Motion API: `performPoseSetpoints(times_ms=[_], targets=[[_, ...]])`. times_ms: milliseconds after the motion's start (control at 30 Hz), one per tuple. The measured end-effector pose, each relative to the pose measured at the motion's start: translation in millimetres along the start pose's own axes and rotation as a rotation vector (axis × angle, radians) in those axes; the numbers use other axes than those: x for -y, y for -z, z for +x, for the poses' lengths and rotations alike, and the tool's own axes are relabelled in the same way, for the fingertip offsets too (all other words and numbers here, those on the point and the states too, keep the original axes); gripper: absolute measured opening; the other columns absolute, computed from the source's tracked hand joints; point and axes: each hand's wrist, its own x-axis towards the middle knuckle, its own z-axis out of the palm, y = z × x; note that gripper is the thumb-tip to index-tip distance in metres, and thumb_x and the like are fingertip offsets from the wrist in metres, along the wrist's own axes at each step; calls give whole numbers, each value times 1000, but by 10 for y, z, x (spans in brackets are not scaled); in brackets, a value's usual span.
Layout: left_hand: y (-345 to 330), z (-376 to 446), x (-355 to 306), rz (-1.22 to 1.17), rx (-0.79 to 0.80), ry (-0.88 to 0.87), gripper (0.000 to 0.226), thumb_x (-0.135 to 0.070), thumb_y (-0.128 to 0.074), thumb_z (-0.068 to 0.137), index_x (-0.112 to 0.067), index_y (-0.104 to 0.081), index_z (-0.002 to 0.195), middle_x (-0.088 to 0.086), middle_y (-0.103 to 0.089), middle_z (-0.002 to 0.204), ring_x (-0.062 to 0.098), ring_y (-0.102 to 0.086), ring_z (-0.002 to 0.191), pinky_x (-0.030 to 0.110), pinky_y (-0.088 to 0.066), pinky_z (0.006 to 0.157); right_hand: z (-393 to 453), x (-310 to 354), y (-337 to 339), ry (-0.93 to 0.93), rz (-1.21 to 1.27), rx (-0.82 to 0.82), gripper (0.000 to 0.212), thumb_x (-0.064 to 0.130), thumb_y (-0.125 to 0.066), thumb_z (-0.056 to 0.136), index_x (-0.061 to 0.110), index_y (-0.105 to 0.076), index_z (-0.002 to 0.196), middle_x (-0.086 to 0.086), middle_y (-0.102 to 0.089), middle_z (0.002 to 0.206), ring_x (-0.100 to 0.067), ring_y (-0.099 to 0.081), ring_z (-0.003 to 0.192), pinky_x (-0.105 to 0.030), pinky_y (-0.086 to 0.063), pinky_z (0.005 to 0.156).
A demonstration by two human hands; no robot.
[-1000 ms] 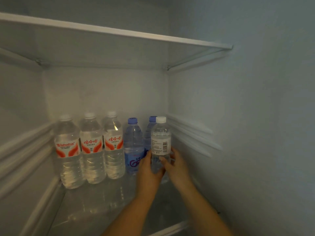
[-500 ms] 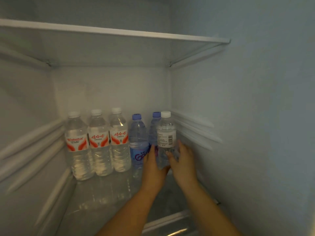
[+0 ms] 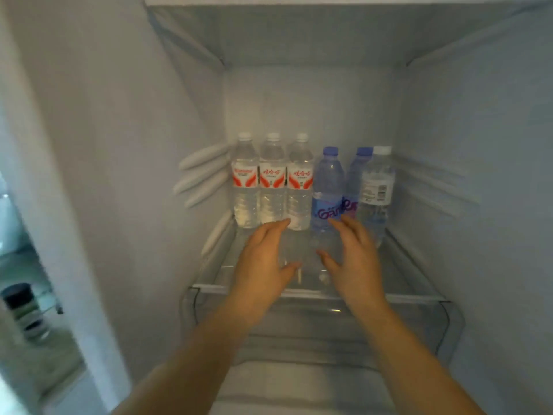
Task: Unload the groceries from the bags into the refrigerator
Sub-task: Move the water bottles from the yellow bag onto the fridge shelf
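Both hands have come off the white-cap bottle (image 3: pixel 375 193) since approx. 0.5 s ago; I've pulled back toward the shelf front, and the bottle stands alone at the right end of the row.

Grip state: left hand (image 3: pixel 263 259) and right hand (image 3: pixel 350 259) both spread wide, fingers loose, holding nothing, hovering above the glass shelf (image 3: pixel 404 265).

Nearest item below my wrists: clear drawer (image 3: pixel 449 322), under the shelf edge.

Further in, back row, L to R: three red-label bottles (image 3: pixel 272 182) touching side by side, then two blue-cap bottles (image 3: pixel 327 190), the 2nd partly hidden behind the white-cap bottle.

Handling, est.: full water bottle is moderately heavy for its size; thin plastic wall flexes if squeezed and may be slick. Take hold at mid-body, around or below the label, not by the cap.

Obstructions: upper shelf (image 3: pixel 299 1) limits lift height; right wall ribs (image 3: pixel 434 187) sit near the bottle. Neighbours stand tight, so any nudge may topple the row. Door bins at far left are blurred.
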Motion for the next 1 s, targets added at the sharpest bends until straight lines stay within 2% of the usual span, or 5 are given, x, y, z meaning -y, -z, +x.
performPoseSetpoints(times_ms=[333, 567, 733, 867, 1000], targets=[[769, -1126, -225, 63, 110, 10, 69, -24, -71, 79, -21, -39, 140, -1, -40, 141, 16, -39, 128, 25, -30, 105, -902, 654, 453, -2, -40, 15, 55, 9, -77, 71, 9, -57, 123, -17, -48, 130, -30, -48, 120, -26, -31, 104], [1263, -2291, -252, 64, 301, -30, 65, -31, -65, 85, -29, -33, 141, -8, -37, 140, 12, -39, 125, 25, -35, 98, -2199, 1350, 781, -130, -170, 95, 53, 15, -77, 74, 11, -58, 123, -13, -50, 129, -29, -50, 119, -15, -24, 100], [1303, -3023, -402, 42, 467, -90, 66, -32, -65, 85, -31, -30, 142, -11, -34, 141, 11, -33, 128, 25, -32, 101, -3133, 1745, 1267, -307, -294, 197, 52, 24, -73, 78, 19, -55, 127, -2, -45, 137, -19, -42, 127, -19, -29, 98], [1168, -3434, -680, 62, 604, -207, 68, -33, -64, 86, -29, -29, 143, -8, -34, 144, 15, -30, 132, 30, -26, 109, -3813, 1902, 1682, -414, -361, 197, 55, 24, -76, 75, 17, -56, 127, -4, -46, 136, -23, -43, 125, -27, -34, 101], [960, -3902, -1062, 61, 734, -320, 67, -33, -63, 86, -29, -29, 143, -7, -35, 143, 16, -32, 132, 32, -27, 107, -4553, 1957, 2173, -544, -421, 203, 54, 23, -74, 77, 17, -55, 127, -3, -45, 137, -22, -44, 124, -36, -42, 101]])
